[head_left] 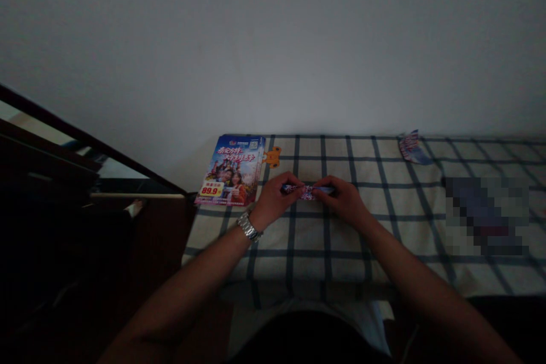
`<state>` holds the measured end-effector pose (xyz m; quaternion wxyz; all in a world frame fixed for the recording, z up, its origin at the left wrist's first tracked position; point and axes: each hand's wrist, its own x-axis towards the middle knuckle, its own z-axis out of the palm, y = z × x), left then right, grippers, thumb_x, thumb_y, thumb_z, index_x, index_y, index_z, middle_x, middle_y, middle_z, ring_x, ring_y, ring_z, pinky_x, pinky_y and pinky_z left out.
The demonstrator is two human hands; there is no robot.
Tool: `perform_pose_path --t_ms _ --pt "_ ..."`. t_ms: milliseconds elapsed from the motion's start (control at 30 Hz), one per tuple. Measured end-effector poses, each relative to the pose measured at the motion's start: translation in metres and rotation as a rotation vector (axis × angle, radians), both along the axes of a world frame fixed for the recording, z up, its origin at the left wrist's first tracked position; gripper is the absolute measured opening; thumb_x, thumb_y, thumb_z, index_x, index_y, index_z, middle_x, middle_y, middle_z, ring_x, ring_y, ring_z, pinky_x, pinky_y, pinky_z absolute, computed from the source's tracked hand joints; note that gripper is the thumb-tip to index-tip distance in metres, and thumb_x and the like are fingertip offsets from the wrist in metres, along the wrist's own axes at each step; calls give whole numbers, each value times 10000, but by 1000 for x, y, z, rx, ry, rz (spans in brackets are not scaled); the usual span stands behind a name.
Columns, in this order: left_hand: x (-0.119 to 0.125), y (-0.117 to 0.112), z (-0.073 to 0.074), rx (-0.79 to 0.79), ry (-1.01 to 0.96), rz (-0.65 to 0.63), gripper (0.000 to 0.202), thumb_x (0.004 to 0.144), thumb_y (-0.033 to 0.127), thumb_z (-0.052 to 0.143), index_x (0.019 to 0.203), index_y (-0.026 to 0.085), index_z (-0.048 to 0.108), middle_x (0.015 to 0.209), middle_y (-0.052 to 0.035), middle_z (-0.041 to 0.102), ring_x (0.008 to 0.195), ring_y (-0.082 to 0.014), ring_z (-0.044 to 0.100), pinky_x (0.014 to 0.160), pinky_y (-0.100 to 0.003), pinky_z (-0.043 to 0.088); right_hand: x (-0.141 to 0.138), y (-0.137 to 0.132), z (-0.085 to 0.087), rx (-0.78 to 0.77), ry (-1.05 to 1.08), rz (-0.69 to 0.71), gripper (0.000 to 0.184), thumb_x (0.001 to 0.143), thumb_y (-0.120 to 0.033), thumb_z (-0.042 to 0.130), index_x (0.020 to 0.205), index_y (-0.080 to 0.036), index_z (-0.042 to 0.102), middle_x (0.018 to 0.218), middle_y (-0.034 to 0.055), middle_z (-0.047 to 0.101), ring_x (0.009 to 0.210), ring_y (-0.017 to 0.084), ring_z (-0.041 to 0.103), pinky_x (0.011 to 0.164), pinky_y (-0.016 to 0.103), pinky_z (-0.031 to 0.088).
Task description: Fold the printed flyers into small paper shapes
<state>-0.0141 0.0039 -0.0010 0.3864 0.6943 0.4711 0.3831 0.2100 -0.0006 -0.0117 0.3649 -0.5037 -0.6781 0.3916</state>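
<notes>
Closest in, the person's dark clothing (311,341) sits against the front of the desk (311,267), which is spread with a pale cloth (273,239) checked in dark lines. A silver watch (249,226) circles the left wrist. Past it, the 2 hands work close together near the middle of the desk: the left hand (277,198) and the right hand (344,199) each pinch an end of 1 small folded paper (307,192), patterned in red, white and blue, its middle showing between the fingertips. Well off to the right, a pixelated patch (486,216) hides some dark object. Left of the left hand lies a stack of flyers (232,170), the top sheet printed "89.9", with an orange bear-shaped figure (273,157) just beside it. Farther back on the right rests a folded piece (413,149) in similar colours, near the plain wall (298,45).
</notes>
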Motion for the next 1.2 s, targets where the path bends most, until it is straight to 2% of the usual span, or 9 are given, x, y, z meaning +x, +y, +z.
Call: perform_pose_path --t_ms 133,233,333,433,533,667,833,1033,1200 --pt "0 0 1 1 -2 20 165 889 366 699 903 201 698 815 7 687 734 -153 617 673 -259 457 -1 -1 -1 48 -1 5 266 869 -468 721 1024 -253 706 917 29 745 720 200 671 658 334 551" --pt "-1 1 1 -1 0 38 162 887 360 695 897 198 694 813 4 683 729 -154 610 663 -259 448 -1 -1 2 179 -4 32 274 871 -434 731 1087 -271 690 1030 58 731 905 249 691 792 393 574" --pt "-2 2 1 -3 -10 54 165 891 362 690 908 197 689 825 0 687 740 -157 615 671 -260 457 -1 0 5 320 -22 113 315 837 -393 780 1121 -290 692 1161 79 695 1094 285 661 975 467 540" --pt "-2 2 0 -3 -24 52 167 889 360 695 924 197 682 845 -1 693 761 -157 625 691 -259 474 -1 0 5 392 -56 159 317 841 -316 776 1148 -297 701 1252 87 664 1163 286 639 1027 480 520" --pt "-1 1 1 -9 -6 45 172 891 360 693 944 197 683 870 -1 701 787 -159 635 720 -262 486 0 0 2 464 -119 155 267 878 -238 721 1140 -288 703 1235 84 677 1151 269 644 1001 469 538" --pt "0 2 2 11 33 39 164 901 351 679 959 198 695 905 -6 717 826 -165 647 773 -272 497 2 1 -3 533 -171 167 239 914 -219 687 1147 -271 700 1180 78 706 1083 244 670 950 444 564" --pt "0 1 -1 -8 40 32 301 954 476 607 941 195 712 871 -25 728 805 -178 662 737 -277 502 3 1 -3 540 -191 173 196 944 -234 667 1135 -267 696 1133 72 724 1039 228 687 926 413 576" --pt "0 -3 -2 -81 -101 -53 386 1012 519 495 996 184 686 927 -54 738 828 -185 710 755 -288 547 1 0 2 493 -184 112 115 956 -245 651 1063 -252 693 1017 59 742 957 232 692 854 394 568" --pt "0 -2 -2 109 -3 -65 267 943 446 652 1036 200 702 1004 -60 697 933 -196 677 846 -314 548 2 0 0 423 -166 84 88 965 -286 630 1020 -236 676 908 49 723 822 212 683 728 343 548"
